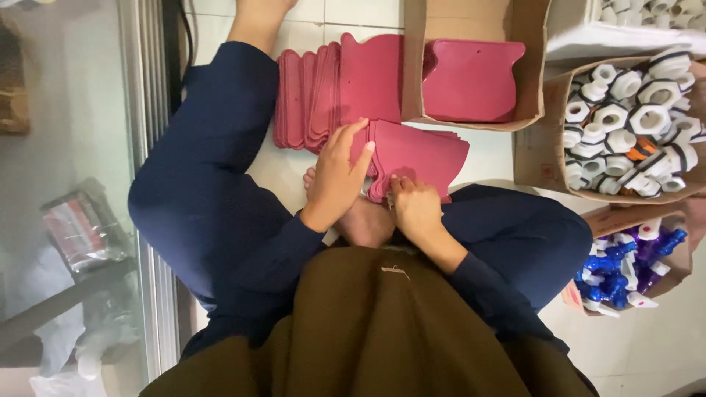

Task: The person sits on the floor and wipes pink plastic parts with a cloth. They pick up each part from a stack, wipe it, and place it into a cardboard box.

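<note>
I sit on the floor with legs folded. A fanned stack of dark pink flat plastic pieces (423, 156) rests on my lap and feet. My left hand (337, 176) lies on the stack's left edge, fingers spread over the top piece. Gripping the stack's lower edge is my right hand (415, 206), its fingers curled around it. More pink pieces (323, 92) stand in a leaning row on the tiled floor just beyond. Another pile of them (471, 79) lies inside an open cardboard box (413, 66).
At right, a cardboard box (537, 158) holds several white hexagonal plastic nuts. Below it, a box (680, 254) holds blue and white spray-nozzle parts. A metal sliding-door frame (143, 147) runs along the left, with glass and clutter behind it.
</note>
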